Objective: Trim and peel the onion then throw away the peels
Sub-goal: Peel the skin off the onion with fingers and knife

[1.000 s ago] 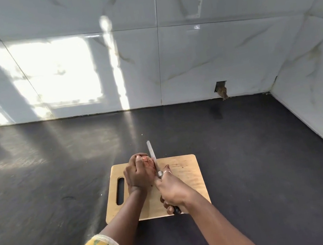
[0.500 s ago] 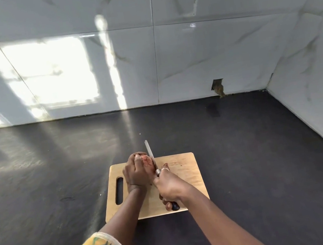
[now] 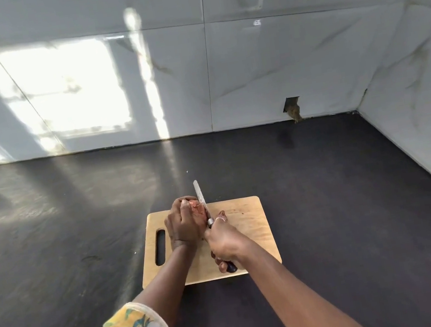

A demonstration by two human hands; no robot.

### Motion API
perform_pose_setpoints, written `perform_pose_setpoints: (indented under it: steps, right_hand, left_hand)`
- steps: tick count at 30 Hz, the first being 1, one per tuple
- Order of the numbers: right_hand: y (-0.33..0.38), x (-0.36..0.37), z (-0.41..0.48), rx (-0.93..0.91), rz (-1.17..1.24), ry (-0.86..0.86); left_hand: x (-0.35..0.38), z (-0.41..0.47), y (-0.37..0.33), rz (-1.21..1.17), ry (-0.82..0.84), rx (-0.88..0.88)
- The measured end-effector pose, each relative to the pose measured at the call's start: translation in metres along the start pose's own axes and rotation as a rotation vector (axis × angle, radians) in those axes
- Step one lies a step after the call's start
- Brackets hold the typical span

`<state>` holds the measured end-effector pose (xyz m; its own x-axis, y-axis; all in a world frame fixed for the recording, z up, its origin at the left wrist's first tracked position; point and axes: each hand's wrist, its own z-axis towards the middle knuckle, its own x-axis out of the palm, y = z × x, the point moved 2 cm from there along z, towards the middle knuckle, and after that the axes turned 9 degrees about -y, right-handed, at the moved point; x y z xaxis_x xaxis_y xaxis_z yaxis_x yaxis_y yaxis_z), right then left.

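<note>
In left grip (image 3: pixel 183 225), onion (image 3: pixel 198 209) — knife (image 3: pixel 200 195) seemingly touching it.

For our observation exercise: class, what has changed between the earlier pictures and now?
Nothing visibly changed. The left hand still grips the onion on the cutting board; the right hand still holds the knife, blade against the onion.

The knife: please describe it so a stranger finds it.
On the dark countertop lies a wooden cutting board. Over it the right hand grips the knife beside the onion in the left hand. Only it has a slim silver blade.
</note>
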<state>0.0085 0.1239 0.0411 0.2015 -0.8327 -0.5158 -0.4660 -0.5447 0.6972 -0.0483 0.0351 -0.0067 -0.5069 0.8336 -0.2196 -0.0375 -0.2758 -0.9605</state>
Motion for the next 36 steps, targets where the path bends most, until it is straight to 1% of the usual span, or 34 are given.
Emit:
perform_pose_setpoints:
  steps: [3, 5, 8, 10, 14, 17, 19, 21, 25, 29, 32, 36]
  right_hand:
    - [-0.011, 0.005, -0.016, 0.012, -0.008, -0.003]
    - [-0.013, 0.004, -0.021, -0.025, -0.082, -0.034]
    - [-0.01, 0.008, -0.02, 0.042, -0.117, -0.109]
    - [-0.007, 0.008, -0.017, 0.051, -0.152, -0.152]
    - [0.004, 0.007, -0.005, 0.012, -0.198, -0.111]
    - [-0.002, 0.008, -0.01, 0.009, -0.216, -0.074]
    - [-0.015, 0.015, -0.02, 0.01, -0.249, -0.042]
    - [-0.025, 0.021, -0.032, 0.037, -0.228, -0.069]
    - [-0.023, 0.025, -0.034, 0.096, -0.163, -0.125]
    - [-0.021, 0.026, -0.03, 0.084, -0.192, -0.17]
    - [-0.022, 0.027, -0.032, 0.106, -0.158, -0.181]
    - [-0.024, 0.023, -0.034, 0.041, -0.123, -0.206]
  left_hand:
    - [-0.001, 0.001, -0.002, -0.003, -0.015, -0.026]
    - [0.0, 0.0, -0.003, -0.009, -0.016, -0.021]
    - [-0.001, 0.0, -0.003, 0.012, -0.02, -0.033]
    - [0.0, -0.001, -0.003, 0.029, -0.003, -0.01]
    - [-0.001, -0.001, -0.003, 0.033, -0.006, 0.002]
    - [0.002, 0.0, 0.001, 0.037, -0.009, 0.02]
    - [0.002, 0.001, 0.001, 0.024, -0.034, -0.03]
    - [0.001, 0.003, 0.0, -0.002, -0.05, -0.069]
    - [0.0, 0.001, -0.004, -0.035, -0.041, -0.064]
    - [-0.001, 0.001, 0.0, -0.042, -0.052, -0.087]
    - [-0.001, 0.0, 0.0, -0.055, -0.06, -0.103]
    - [-0.003, -0.001, -0.003, -0.075, -0.116, -0.141]
